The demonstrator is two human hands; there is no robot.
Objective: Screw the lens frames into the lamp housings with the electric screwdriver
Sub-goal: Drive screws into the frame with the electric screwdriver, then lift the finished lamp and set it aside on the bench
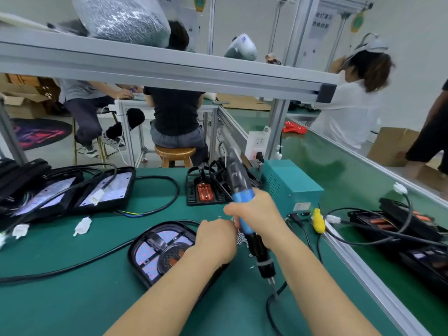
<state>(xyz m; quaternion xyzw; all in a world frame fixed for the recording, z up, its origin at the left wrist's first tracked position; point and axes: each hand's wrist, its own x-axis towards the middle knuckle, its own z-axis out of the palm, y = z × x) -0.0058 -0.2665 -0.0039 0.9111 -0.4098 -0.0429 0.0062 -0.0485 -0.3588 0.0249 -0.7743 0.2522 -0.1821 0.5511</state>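
Hanging sign (320,23) carries blurred Chinese characters; power box label (301,206) too small; nothing legible.

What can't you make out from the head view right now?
- Left hand fingers: hidden behind its own back; whether they pinch a screw is unclear.
- Loose screws: tiny, partly behind the right hand gripping the electric screwdriver.
- Lamp housing: near edge covered by the left forearm.

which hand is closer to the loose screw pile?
Left. The left hand reaches onto the screw pile; the right hand grips the electric screwdriver just above it.
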